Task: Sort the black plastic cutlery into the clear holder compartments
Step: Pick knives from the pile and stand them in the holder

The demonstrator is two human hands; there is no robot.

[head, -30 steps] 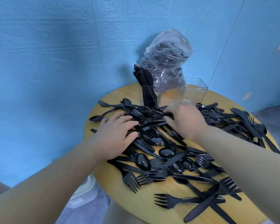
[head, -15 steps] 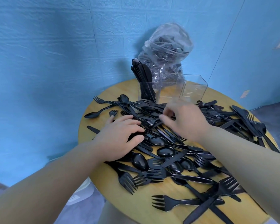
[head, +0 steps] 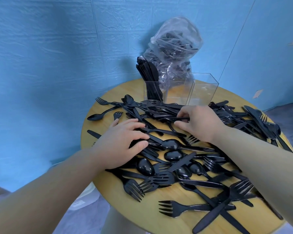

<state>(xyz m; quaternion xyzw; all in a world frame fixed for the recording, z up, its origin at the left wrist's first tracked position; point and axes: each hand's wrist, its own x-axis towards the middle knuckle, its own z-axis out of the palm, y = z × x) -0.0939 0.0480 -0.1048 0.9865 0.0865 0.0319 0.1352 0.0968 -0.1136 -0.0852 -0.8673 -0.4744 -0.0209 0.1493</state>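
Black plastic forks, spoons and knives (head: pixel 172 154) lie in a tangled heap on the round wooden table (head: pixel 152 196). The clear holder (head: pixel 203 88) stands at the back of the table. Its left compartment holds upright black knives (head: pixel 150 78); the middle and right compartments look empty. My left hand (head: pixel 123 144) lies on the left of the heap, thumb and fingers curled over a few black pieces. My right hand (head: pixel 200 122) is in front of the holder and pinches a thin black handle (head: pixel 181 118) between fingertips and thumb.
A clear plastic bag (head: pixel 176 44) with more black cutlery leans against the blue wall behind the holder. Loose pieces reach the table's right edge (head: pixel 260 122) and front edge. A white object (head: pixel 85 196) sits on the floor at the left.
My right hand has closed its fingertips on a thin handle in the heap. My left hand has stayed on the pile, nearly still.
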